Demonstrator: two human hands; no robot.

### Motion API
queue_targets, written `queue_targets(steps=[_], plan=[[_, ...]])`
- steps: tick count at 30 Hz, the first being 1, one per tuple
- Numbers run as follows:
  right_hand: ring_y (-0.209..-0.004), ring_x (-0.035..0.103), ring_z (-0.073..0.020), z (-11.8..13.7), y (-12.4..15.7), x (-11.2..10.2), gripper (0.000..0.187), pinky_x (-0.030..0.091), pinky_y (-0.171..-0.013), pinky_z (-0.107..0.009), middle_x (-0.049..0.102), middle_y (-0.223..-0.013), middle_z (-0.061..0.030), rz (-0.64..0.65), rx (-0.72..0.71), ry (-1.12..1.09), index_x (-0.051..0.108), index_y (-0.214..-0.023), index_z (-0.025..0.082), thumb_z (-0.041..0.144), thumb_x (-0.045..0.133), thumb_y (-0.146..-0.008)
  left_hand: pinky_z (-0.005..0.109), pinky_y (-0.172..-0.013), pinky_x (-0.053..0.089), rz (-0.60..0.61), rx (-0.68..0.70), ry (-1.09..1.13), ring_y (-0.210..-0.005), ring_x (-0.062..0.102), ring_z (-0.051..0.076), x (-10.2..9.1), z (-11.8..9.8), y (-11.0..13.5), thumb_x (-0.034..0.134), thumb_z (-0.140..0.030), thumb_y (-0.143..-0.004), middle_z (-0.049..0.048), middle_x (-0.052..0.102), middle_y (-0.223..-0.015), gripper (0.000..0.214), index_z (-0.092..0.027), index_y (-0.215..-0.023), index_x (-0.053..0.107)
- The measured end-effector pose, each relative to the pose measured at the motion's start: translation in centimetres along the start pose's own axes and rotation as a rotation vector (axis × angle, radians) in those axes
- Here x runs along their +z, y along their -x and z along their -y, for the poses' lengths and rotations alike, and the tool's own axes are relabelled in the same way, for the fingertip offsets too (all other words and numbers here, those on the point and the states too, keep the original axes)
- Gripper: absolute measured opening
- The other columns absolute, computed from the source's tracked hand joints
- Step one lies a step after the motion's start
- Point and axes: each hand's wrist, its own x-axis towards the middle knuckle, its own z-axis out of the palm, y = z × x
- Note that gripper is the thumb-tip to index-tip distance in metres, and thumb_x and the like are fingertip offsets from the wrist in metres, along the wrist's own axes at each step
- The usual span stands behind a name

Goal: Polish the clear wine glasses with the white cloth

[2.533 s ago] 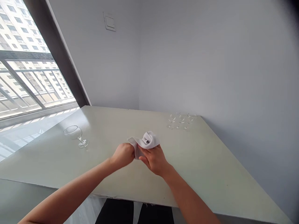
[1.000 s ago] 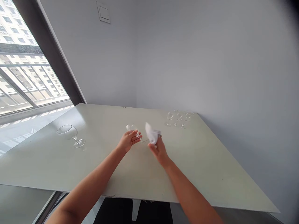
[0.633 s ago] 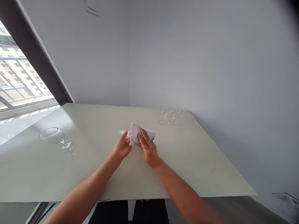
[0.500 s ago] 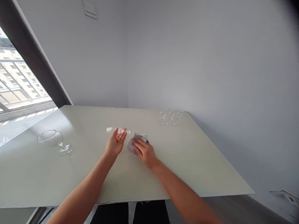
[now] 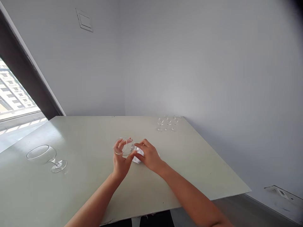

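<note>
My left hand (image 5: pixel 121 165) is wrapped round the bowl of a small clear stemmed glass (image 5: pixel 125 151), whose rim is tipped toward me and to the left. Pinched between the thumb and fingers of my right hand (image 5: pixel 150 156) is a white cloth (image 5: pixel 140 152), pressed at the glass's stem and foot end. Part of the foot is hidden by the cloth and fingers. Both hands are close together over the middle of the table. A large clear goblet (image 5: pixel 44 156) rests on its foot at the left, its bowl appearing to lean outward.
Several small stemmed glasses (image 5: pixel 167 124) stand grouped at the table's far right corner. The pale glossy table (image 5: pixel 194 176) meets grey walls behind and at the right. A window (image 5: pixel 16 91) is at the left, and a switch plate (image 5: pixel 84 20) is on the wall.
The glass has turned from lying across my open left fingers to being gripped by its bowl, rim toward me. My right hand has brought the cloth onto its stem end. The view has shifted.
</note>
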Motion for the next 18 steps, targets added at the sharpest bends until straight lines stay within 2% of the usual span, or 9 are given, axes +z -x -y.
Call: queue_targets(steps=[2,4,7,9,12,15,18], plan=[[-0.059,0.046,-0.0094,0.6,-0.2,0.6,0.012,0.036,-0.053,-0.022,0.052,-0.084,-0.0018,0.027,-0.007,0.094,0.062,-0.088,0.020,0.026,0.054,-0.081,0.044,-0.091,0.039,0.041,-0.018,0.054,-0.107,0.054,0.023,0.1,-0.1,0.2,0.065,-0.030,-0.071,0.0074,0.056,-0.107,0.045,-0.024,-0.107,0.040],[-0.055,0.044,-0.0091,0.5,-0.6,1.3,0.010,0.033,-0.050,-0.022,0.051,-0.077,-0.0005,0.055,0.002,0.154,0.061,-0.073,0.019,0.021,0.053,-0.079,0.043,-0.094,0.037,0.048,-0.095,0.113,-0.112,0.050,0.023,0.3,-0.3,0.3,0.068,-0.030,-0.068,0.0065,0.059,-0.104,0.049,-0.025,-0.108,0.039],[-0.056,0.048,-0.0094,-1.3,-1.7,2.0,0.012,0.033,-0.052,-0.022,0.054,-0.074,0.0008,0.098,0.026,0.122,0.061,-0.073,0.020,0.021,0.051,-0.080,0.044,-0.098,0.032,0.049,-0.204,0.106,-0.120,0.043,0.024,0.5,-0.5,0.3,0.069,-0.031,-0.067,0.0087,0.056,-0.114,0.066,-0.027,-0.122,0.032],[-0.064,0.053,-0.0110,-3.6,-3.0,2.1,0.012,0.036,-0.059,-0.022,0.058,-0.076,0.0005,0.064,0.150,0.067,0.062,-0.077,0.021,0.026,0.052,-0.081,0.044,-0.098,0.031,0.090,-0.220,0.037,-0.122,0.040,0.024,0.8,-0.1,0.5,0.066,-0.033,-0.070,0.0098,0.049,-0.125,0.079,-0.028,-0.133,0.019],[-0.069,0.055,-0.0139,-8.0,-5.1,1.9,0.015,0.038,-0.065,-0.023,0.061,-0.070,-0.0012,-0.046,0.443,0.038,0.062,-0.072,0.018,0.031,0.055,-0.078,0.042,-0.096,0.033,0.261,-0.226,-0.122,-0.120,0.041,0.024,1.4,1.3,1.1,0.056,-0.035,-0.077,0.0090,0.045,-0.130,0.077,-0.028,-0.138,0.010],[-0.060,0.054,-0.0138,-11.9,-6.5,1.9,0.019,0.037,-0.059,-0.023,0.059,-0.062,-0.0012,-0.074,0.556,0.045,0.060,-0.066,0.017,0.030,0.051,-0.077,0.041,-0.095,0.034,0.472,-0.216,-0.286,-0.118,0.043,0.024,1.9,3.0,1.8,0.050,-0.035,-0.080,0.0078,0.047,-0.127,0.067,-0.027,-0.137,0.017],[-0.054,0.053,-0.0129,-14.3,-7.2,2.3,0.021,0.035,-0.055,-0.022,0.058,-0.058,-0.0004,-0.093,0.621,0.042,0.058,-0.063,0.016,0.029,0.049,-0.077,0.039,-0.096,0.032,0.592,-0.208,-0.370,-0.118,0.042,0.025,2.3,4.3,2.3,0.050,-0.035,-0.079,0.0081,0.047,-0.127,0.064,-0.025,-0.136,0.024]])
